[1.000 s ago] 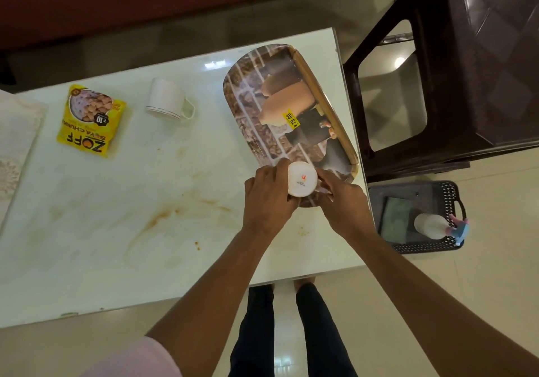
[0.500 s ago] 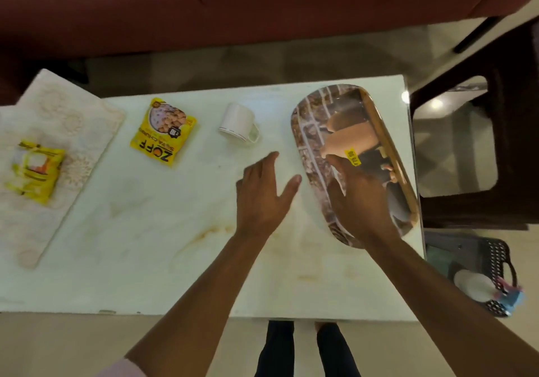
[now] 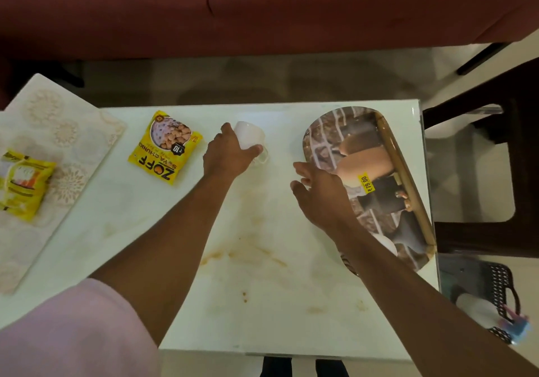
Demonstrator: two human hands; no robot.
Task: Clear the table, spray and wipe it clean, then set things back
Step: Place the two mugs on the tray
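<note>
A white cup [image 3: 250, 137] lies on its side near the far edge of the stained white table [image 3: 262, 289]. My left hand [image 3: 229, 155] grips it, thumb on one side and fingers curled round the other. My right hand [image 3: 322, 194] hovers open over the left rim of the oval printed tray [image 3: 376, 155] at the table's right end. A small white container [image 3: 386, 244] stands on the tray, partly hidden behind my right forearm. A yellow ZOFF snack packet [image 3: 164, 146] lies left of the cup.
A patterned mat [image 3: 58, 131] at the left carries another yellow packet [image 3: 22, 184]. A dark chair [image 3: 495, 149] stands to the right. On the floor at lower right, a black basket [image 3: 501, 283] holds a spray bottle [image 3: 484, 314]. A red sofa [image 3: 262, 12] lies beyond the table.
My left hand moved from the table's middle up to the cup and closed round it. My right hand shifted left off the tray and opened. The white container stands on the tray.
</note>
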